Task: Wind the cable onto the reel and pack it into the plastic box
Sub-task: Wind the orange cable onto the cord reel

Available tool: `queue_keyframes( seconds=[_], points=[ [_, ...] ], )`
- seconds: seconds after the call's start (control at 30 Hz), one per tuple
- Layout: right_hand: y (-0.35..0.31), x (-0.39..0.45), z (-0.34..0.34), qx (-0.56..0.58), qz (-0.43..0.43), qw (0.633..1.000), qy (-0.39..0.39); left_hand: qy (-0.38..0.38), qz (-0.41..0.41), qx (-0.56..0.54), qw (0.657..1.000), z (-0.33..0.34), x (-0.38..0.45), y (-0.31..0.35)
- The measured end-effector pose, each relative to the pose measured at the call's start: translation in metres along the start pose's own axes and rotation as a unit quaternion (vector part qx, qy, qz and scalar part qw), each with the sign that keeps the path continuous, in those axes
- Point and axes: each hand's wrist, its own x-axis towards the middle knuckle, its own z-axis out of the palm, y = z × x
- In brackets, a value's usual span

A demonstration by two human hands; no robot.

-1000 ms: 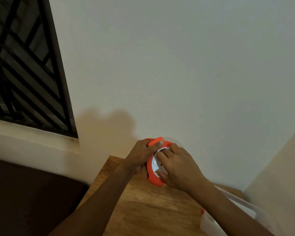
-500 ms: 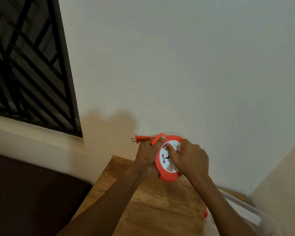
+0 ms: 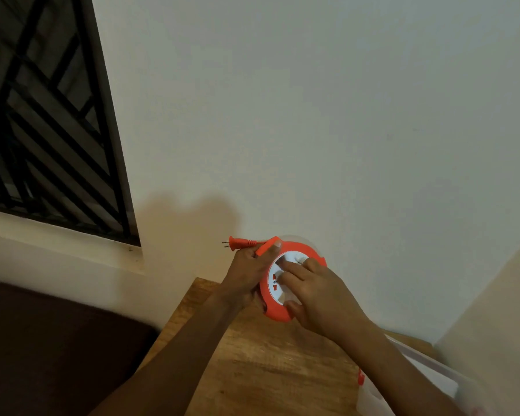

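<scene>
Both hands are on the round orange plastic cable reel with a white socket face (image 3: 278, 285), which is held tilted on edge above the far end of the wooden table (image 3: 252, 364). Left hand (image 3: 246, 273) grips the reel's left rim, fingers curled behind it and thumb pressed along the flat orange handle tab (image 3: 266, 246) at the top. Right hand (image 3: 315, 291) lies over the white face: two fingers are extended across its centre, and the thumb presses the lower rim; the remaining fingers are hidden behind the hand. An orange two-pin plug (image 3: 237, 243) projects from the reel's upper left, just past the left hand, pins pointing away from the reel. No loose cable can be seen. To the right of the reel and nearer the camera, a translucent plastic box (image 3: 418, 382) sits at the table's right edge, with a small red clip (image 3: 360, 377) on its near wall. Beyond the reel stands a plain pale wall (image 3: 312, 115). Up and to the left of the reel is a dark barred window (image 3: 42, 130).
</scene>
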Motion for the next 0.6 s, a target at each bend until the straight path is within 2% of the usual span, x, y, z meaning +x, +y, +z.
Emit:
queue_keyframes(
  seconds=[0.13,0.3,0.43,0.6],
  points=[
    [0.000,0.005,0.008,-0.023,-0.016,0.999,0.019,-0.037,-0.017,0.013,0.999,-0.001,-0.004,-0.003],
    [0.003,0.001,0.023,-0.079,-0.066,0.990,0.096,-0.040,-0.004,0.050,0.998,-0.007,-0.006,-0.002],
    [0.004,0.012,0.025,-0.055,0.000,0.990,0.133,-0.024,-0.021,0.012,0.999,-0.010,-0.008,-0.005],
    [-0.015,0.020,0.039,0.002,0.058,0.990,0.132,-0.006,-0.036,0.031,0.999,-0.024,-0.010,-0.007]
  ],
)
